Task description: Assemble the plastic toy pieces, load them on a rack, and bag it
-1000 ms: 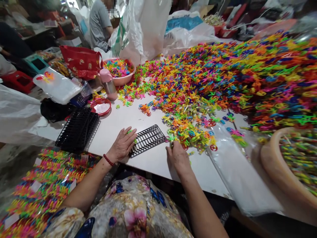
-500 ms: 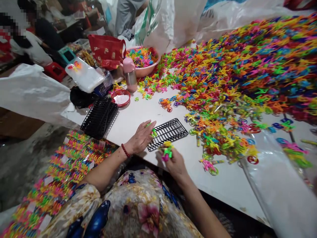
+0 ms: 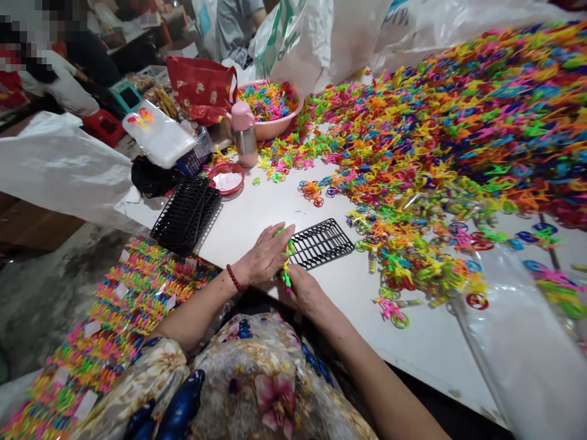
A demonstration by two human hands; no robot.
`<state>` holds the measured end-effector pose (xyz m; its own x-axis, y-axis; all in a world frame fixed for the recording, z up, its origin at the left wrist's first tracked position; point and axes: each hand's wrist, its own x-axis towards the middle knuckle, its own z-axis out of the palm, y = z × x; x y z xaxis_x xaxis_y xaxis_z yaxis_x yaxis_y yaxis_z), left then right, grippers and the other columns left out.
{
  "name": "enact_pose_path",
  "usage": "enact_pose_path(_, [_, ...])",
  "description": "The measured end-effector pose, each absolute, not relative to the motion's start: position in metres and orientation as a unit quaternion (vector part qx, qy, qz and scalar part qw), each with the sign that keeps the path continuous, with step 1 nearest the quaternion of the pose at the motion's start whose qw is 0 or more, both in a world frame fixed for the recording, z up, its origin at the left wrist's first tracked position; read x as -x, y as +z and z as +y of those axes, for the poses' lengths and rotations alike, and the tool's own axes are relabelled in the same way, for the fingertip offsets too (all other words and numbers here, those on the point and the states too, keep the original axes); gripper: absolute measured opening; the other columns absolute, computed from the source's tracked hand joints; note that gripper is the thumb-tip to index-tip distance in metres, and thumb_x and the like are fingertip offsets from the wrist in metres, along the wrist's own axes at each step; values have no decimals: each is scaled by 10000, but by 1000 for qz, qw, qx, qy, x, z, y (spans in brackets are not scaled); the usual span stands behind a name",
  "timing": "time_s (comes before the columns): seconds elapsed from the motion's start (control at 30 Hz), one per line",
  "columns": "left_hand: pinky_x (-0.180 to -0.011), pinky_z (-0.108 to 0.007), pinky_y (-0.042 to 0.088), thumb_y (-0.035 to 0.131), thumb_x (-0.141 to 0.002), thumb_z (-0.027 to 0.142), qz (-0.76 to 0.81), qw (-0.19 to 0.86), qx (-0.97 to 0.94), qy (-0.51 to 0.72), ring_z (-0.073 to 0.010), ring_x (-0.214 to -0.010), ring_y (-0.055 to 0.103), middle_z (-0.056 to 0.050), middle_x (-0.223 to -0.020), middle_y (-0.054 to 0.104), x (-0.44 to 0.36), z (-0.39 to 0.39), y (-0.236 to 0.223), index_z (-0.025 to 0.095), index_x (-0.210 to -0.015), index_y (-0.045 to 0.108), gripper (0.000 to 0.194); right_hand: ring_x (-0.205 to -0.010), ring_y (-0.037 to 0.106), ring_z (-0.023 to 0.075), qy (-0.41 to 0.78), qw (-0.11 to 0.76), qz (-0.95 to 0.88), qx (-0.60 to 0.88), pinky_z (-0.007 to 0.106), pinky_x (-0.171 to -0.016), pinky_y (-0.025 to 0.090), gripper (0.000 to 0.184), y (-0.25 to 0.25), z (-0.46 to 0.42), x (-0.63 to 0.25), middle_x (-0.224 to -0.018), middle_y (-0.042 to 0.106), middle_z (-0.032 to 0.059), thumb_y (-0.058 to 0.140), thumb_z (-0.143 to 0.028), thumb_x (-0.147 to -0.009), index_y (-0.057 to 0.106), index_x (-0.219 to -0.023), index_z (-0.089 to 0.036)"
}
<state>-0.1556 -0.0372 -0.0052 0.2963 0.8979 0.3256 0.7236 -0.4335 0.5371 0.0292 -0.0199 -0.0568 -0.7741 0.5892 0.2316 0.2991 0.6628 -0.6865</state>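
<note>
A black plastic grid rack (image 3: 323, 244) lies flat at the front edge of the white table. My left hand (image 3: 266, 256), a red bead bracelet at its wrist, rests over the rack's left end with fingers stretched out. A bit of bright green plastic (image 3: 290, 246) shows at its fingertips. Close beside it, my right hand (image 3: 308, 292) is closed on a small plastic toy (image 3: 287, 278) in green, yellow and pink, at the rack's near left corner. The fingers partly cover this toy, so its exact shape is hidden.
Colourful plastic toys (image 3: 413, 140) are heaped across the right and back. To the left are stacked black racks (image 3: 186, 214), a red basket (image 3: 228, 189), a pink-lidded bottle (image 3: 244, 137) and a pink basin (image 3: 287, 125). Filled toy sheets (image 3: 114, 330) hang below; a plastic bag (image 3: 523, 342) lies right.
My right hand has moved left with the toy, from in front of the rack to its left corner beside my left hand. The left hand stays over the rack's end.
</note>
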Motion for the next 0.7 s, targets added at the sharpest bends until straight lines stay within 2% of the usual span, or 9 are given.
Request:
enact_pose_path(0.1, [-1187, -531, 241, 232, -1018, 430, 502, 137, -806, 284, -292, -1480, 210, -132, -1559, 342, 157, -36, -5, 218, -1565, 127, 596, -867, 579, 225, 349, 205, -882, 240, 351, -787, 511, 196, -49, -16, -28, -928, 633, 116, 476, -120, -837, 592, -992, -157])
enact_pose_path(0.27, [-1189, -539, 229, 298, -1009, 429, 507, 129, -810, 264, -303, -1486, 186, -140, -1573, 314, 158, -36, -3, 216, -1572, 66, 646, -928, 582, 217, 390, 234, -862, 224, 359, -843, 506, 199, -52, -13, -27, -978, 628, 116, 429, -199, -946, 622, -986, -171])
enact_pose_path(0.4, [-1187, -547, 226, 358, -998, 359, 512, 127, -814, 242, -311, -1487, 175, -146, -1586, 279, 155, -37, 1, 214, -1574, 13, 687, -940, 583, 223, 380, 266, -855, 232, 373, -853, 515, 182, -63, -15, -21, -988, 623, 123, 461, -174, -919, 635, -972, -161])
enact_pose_path(0.53, [-1190, -543, 222, 370, -984, 261, 514, 125, -817, 230, -299, -1495, 156, -120, -1604, 249, 155, -38, 2, 239, -1575, 16, 689, -924, 594, 212, 372, 263, -858, 237, 363, -862, 526, 182, -61, -19, -18, -953, 635, 101, 469, -158, -918, 651, -930, -169])
enact_pose_path(0.7, [-1200, -564, 153, 370, -992, 253, 526, 116, -807, 242, -287, -1498, 161, -96, -1597, 284, 153, -40, 1, 267, -1574, 43, 668, -1136, 575, 207, 332, 312, -831, 320, 360, -972, 504, 298, -47, -32, -71, -1222, 604, 119, 479, -220, -957, 591, -1232, -204])
